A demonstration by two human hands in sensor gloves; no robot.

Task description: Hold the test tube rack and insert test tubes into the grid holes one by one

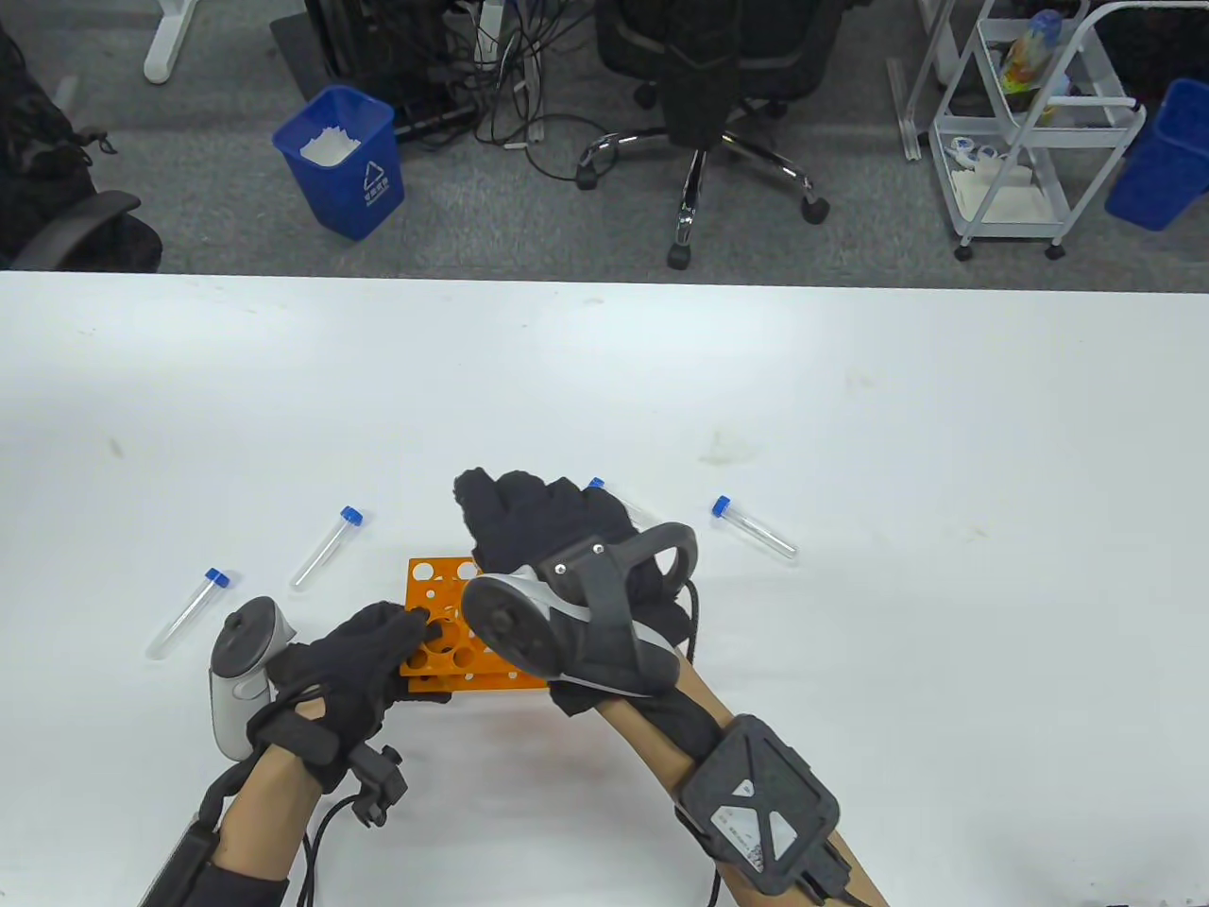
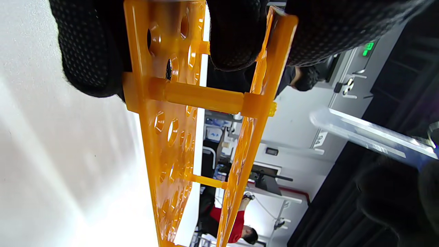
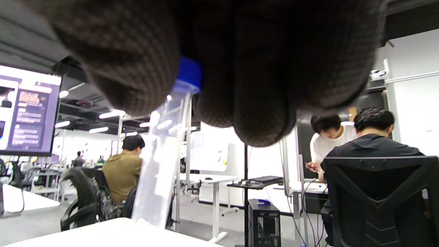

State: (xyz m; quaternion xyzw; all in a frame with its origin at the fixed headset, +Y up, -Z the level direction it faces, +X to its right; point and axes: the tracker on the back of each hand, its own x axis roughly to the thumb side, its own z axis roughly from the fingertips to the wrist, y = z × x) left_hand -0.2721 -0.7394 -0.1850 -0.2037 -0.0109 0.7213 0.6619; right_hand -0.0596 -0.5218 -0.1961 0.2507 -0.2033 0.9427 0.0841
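The orange test tube rack [image 1: 439,590] stands on the white table [image 1: 604,378]. My left hand [image 1: 378,657] grips its left end; in the left wrist view my fingers [image 2: 236,34] hold the rack [image 2: 202,97] between its two plates. My right hand [image 1: 529,529] hovers over the rack and covers most of it. Its fingers [image 3: 130,51] pinch a clear test tube [image 3: 161,161] just under its blue cap [image 3: 188,73]. The tube also shows in the left wrist view [image 2: 370,135], tilted, with its rounded tip apart from the rack's top plate.
Two blue-capped tubes [image 1: 326,546] [image 1: 189,611] lie left of the rack and one [image 1: 753,527] lies to the right. Another blue cap [image 1: 595,484] peeks out past my right hand. An office chair [image 1: 704,85] and a blue bin [image 1: 345,161] stand beyond the table's far edge.
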